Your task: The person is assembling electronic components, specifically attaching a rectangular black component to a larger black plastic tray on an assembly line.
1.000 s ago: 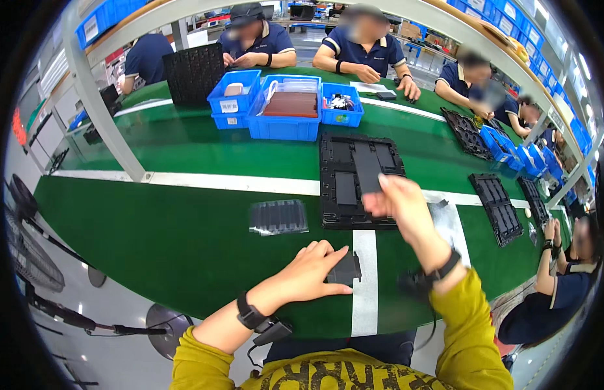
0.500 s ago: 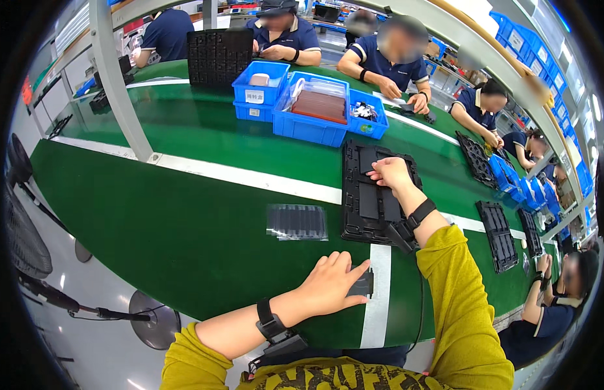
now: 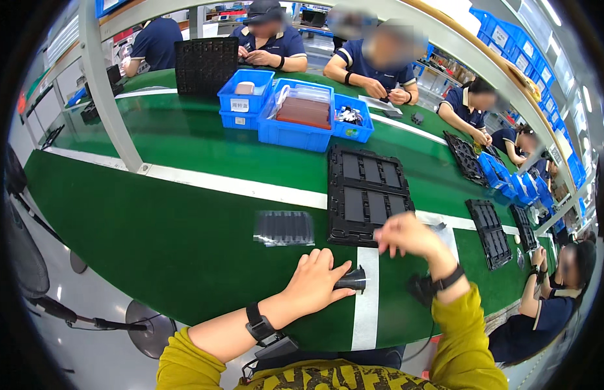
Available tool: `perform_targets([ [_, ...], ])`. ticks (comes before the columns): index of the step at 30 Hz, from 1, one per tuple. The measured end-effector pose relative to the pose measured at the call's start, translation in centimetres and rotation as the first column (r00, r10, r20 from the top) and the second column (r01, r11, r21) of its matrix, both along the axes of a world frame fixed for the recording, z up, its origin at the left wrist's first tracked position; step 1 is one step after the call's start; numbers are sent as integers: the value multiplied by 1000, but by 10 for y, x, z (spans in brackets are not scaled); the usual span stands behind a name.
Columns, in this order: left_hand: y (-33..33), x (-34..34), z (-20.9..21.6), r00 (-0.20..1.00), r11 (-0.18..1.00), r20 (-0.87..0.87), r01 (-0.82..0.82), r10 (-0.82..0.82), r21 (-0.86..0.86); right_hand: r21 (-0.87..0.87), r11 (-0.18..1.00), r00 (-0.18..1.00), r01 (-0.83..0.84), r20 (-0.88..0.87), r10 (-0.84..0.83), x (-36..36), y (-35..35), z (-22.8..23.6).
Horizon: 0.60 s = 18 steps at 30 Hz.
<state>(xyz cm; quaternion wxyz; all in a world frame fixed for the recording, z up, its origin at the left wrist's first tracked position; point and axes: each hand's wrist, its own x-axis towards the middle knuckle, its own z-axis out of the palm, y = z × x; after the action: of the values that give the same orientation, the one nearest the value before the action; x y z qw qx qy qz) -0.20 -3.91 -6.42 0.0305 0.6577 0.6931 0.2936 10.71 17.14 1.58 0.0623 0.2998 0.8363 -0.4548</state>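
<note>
My left hand [image 3: 320,278] rests at the table's near part, thumb and forefinger about a small dark glossy sheet [image 3: 352,279]. The sheet looks bent between them, one end over the white stripe. My right hand [image 3: 406,235], smeared by motion, hovers at the near right corner of a black moulded tray [image 3: 335,214]. Whether its fingers hold anything is unclear. Flat dark grey plates [image 3: 356,205] lie in the tray's slots. Left of the tray is a stack of clear film with dark strips [image 3: 284,228].
Blue bins [image 3: 296,134] stand beyond the white line, one holding brown sheets. A grey post [image 3: 110,97] rises at the left. More black trays [image 3: 489,234] lie to the right. Several co-workers sit around the green table [image 3: 185,240]. A floor fan [image 3: 142,318] stands at lower left.
My right hand has come off the tray's far plates toward me and the near corner, uncovering the slots. The sheet at my left hand, flat before, now looks bent. The view has shifted slightly.
</note>
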Motion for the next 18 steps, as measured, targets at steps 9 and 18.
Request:
perform_targets([
  [9,10,-1,16,1000,979,-12,6,-3,202,-635,765,799,112,-400,-449,50,-52,-43],
  [18,14,-1,6,149,983,972,16,-181,181,-708,705,779,38,-421,-464,58,-53,-52],
])
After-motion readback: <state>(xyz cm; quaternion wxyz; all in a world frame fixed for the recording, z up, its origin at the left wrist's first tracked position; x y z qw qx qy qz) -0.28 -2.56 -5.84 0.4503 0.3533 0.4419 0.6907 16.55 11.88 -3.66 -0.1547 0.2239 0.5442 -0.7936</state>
